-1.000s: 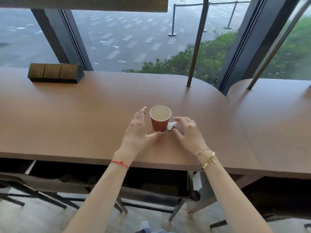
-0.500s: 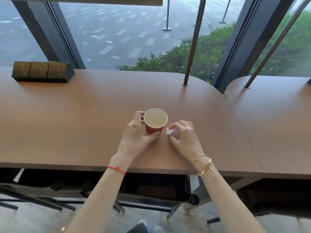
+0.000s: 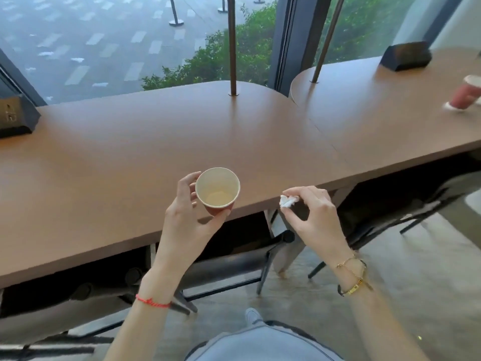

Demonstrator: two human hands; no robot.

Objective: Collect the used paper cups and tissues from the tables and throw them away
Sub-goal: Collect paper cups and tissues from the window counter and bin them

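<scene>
Left hand (image 3: 190,220) grips 1 red paper cup (image 3: 218,190), upright, mouth open toward the camera, lifted above the near edge of the brown table (image 3: 117,157). Just right of it, the right hand (image 3: 315,217) pinches 1 crumpled white tissue (image 3: 288,201) between fingertips and thumb. Far right of both hands, a second red cup (image 3: 466,96) stands on the adjoining table (image 3: 377,105), blurred.

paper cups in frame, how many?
2. One cup held in the left hand; a second cup lies blurred on the far right table, cut off by the edge.
</scene>
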